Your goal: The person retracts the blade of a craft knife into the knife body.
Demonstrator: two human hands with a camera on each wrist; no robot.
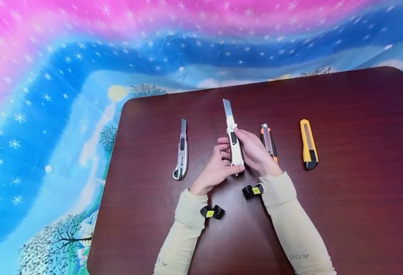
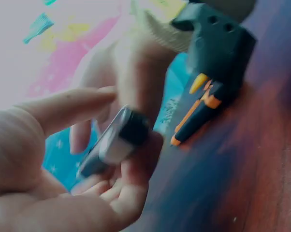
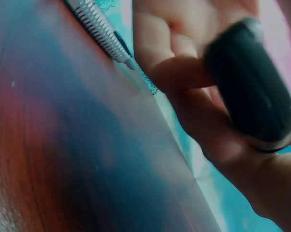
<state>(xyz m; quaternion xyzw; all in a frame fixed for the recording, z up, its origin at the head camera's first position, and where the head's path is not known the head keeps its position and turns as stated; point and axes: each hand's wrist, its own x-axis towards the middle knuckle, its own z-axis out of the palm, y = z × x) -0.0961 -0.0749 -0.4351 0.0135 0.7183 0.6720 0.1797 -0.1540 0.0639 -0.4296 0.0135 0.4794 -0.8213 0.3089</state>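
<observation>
In the head view, my left grip (image 1: 215, 166) and my right grip (image 1: 254, 151) both grasp the silver metal cutter knife with black slider (image 1: 236, 153), above the dark red-brown surface (image 1: 359, 172). Its blade is already out, like that of the silver ribbed metal knife (image 1: 182, 154). The orange-and-black knife (image 1: 266, 139) and the yellow plastic knife (image 1: 307, 141) seem to have blades inside, so I judge the work half done. In the left wrist view, my fingers surround the held knife; in the right wrist view, its dark end is blurred.
</observation>
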